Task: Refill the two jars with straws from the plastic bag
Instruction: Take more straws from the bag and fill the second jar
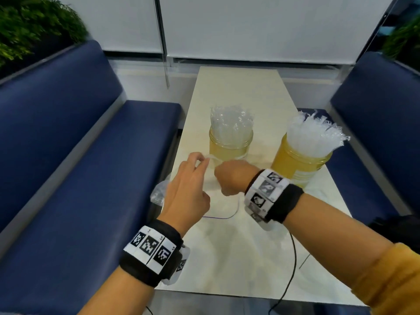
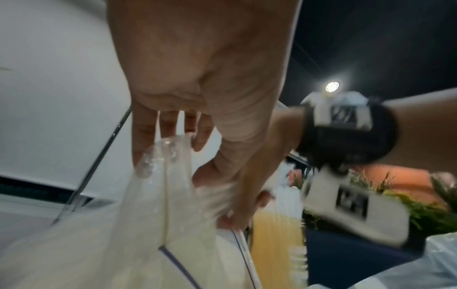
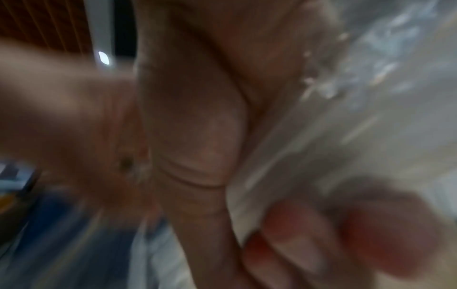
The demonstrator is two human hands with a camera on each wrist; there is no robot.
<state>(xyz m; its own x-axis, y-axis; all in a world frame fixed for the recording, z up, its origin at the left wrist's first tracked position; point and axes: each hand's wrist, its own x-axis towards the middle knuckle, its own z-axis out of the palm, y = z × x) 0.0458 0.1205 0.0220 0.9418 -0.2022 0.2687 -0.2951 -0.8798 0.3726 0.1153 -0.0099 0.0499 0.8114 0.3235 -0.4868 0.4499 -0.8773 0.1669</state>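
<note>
On the table (image 1: 238, 87), both jars look packed with straws already: the left jar (image 1: 230, 146) and the right jar (image 1: 302, 164). The left hand (image 1: 186, 189) pinches the plastic bag (image 2: 153, 195) at its top, and the right hand (image 1: 231, 178) grips it too. I'd say hold the mouth wide and pull gently so the thin film doesn't tear.

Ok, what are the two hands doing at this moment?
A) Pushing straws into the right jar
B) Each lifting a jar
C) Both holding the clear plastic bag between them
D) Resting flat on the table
C: the left hand pinches the plastic bag and the right hand clutches its other side, in front of the two jars, which stand untouched.
</note>
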